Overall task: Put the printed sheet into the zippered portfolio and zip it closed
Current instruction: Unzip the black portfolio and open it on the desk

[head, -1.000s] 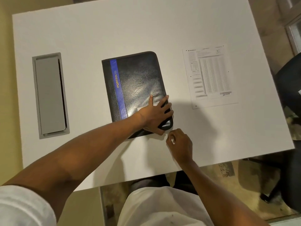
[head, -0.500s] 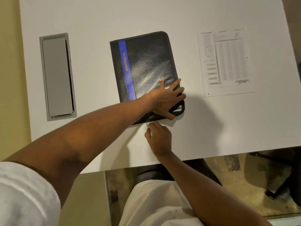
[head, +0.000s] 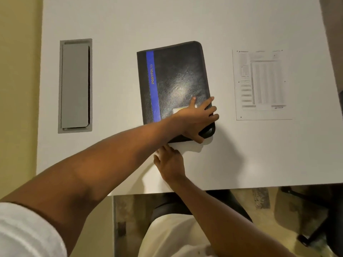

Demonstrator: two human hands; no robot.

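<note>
Right hand (head: pixel 169 162) slid leftward along portfolio (head: pixel 176 80) marked "PORTFOLIO".

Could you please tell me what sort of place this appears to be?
Probably an office or study room: a white desk with a grey cable hatch set in its top, a black portfolio beside a printed sheet, and a wheeled chair base.
</note>
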